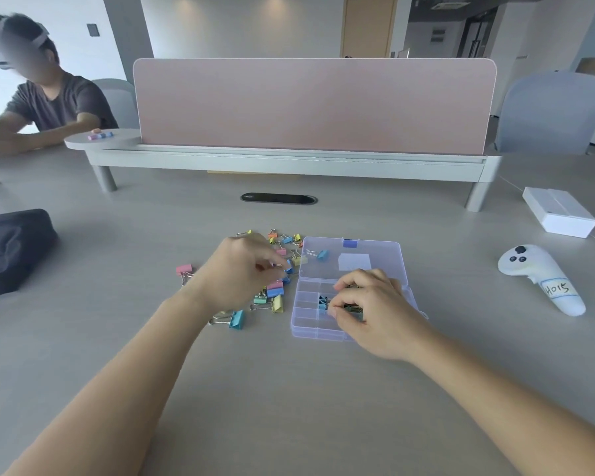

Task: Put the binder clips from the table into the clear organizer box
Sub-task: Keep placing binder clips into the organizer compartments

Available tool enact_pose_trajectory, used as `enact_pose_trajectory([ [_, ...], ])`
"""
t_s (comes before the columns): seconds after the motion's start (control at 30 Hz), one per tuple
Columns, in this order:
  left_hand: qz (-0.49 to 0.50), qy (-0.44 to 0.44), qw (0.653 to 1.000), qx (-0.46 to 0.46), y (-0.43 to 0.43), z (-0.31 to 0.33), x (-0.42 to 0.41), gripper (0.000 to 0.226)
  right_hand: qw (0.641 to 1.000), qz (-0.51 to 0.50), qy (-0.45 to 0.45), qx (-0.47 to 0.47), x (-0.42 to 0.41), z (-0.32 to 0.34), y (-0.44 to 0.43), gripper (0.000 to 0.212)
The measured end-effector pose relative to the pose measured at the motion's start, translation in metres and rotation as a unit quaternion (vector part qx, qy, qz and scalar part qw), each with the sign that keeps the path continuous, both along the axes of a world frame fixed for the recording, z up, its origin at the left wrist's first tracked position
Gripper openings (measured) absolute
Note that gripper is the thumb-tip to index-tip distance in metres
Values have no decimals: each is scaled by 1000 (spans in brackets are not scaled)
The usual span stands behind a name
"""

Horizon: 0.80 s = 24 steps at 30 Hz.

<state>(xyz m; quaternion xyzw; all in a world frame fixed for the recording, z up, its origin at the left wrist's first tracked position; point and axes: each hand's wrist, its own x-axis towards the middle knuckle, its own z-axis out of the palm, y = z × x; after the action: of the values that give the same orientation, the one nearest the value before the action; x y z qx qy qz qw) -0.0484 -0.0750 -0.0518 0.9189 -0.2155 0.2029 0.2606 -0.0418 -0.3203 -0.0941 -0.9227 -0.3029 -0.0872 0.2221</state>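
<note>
— Why both hands at once?

— Division of work, I'd judge. The right hand (pixel 368 310) sits low over the clear organizer box (pixel 306 329), fingers curled round a greenish binder clip (pixel 352 308) to seat it in a middle compartment. The left hand (pixel 241 269) hovers over the loose binder clips (pixel 272 295) just left of the box, fingertips drawn narrow, seemingly pinching a blue clip (pixel 288 266) by its wire handle.

— And the clips themselves?

— Small pastel ones in pink, yellow, blue and green, with silver wire handles (one blue stray (pixel 322 254) lies on the open lid (pixel 382 255)). Most remain on the table.
</note>
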Motion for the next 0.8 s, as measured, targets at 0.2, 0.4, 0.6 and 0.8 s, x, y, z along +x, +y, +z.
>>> enact_pose_trajectory([
  [0.2,-113,-36,993,-4,-41,-16,-6,4,1000,-4,-9,-3,0,0,0,16],
  [0.4,-112,-21,993,15,-47,-25,-5,8,1000,-3,-17,-4,1,-1,1,17],
  [0.6,-112,-39,992,41,-50,-26,-6,11,1000,-8,-6,29,3,1,0,15],
  [0.8,-105,-39,993,33,-51,-27,-5,11,989,-33,0,146,3,11,1,9],
])
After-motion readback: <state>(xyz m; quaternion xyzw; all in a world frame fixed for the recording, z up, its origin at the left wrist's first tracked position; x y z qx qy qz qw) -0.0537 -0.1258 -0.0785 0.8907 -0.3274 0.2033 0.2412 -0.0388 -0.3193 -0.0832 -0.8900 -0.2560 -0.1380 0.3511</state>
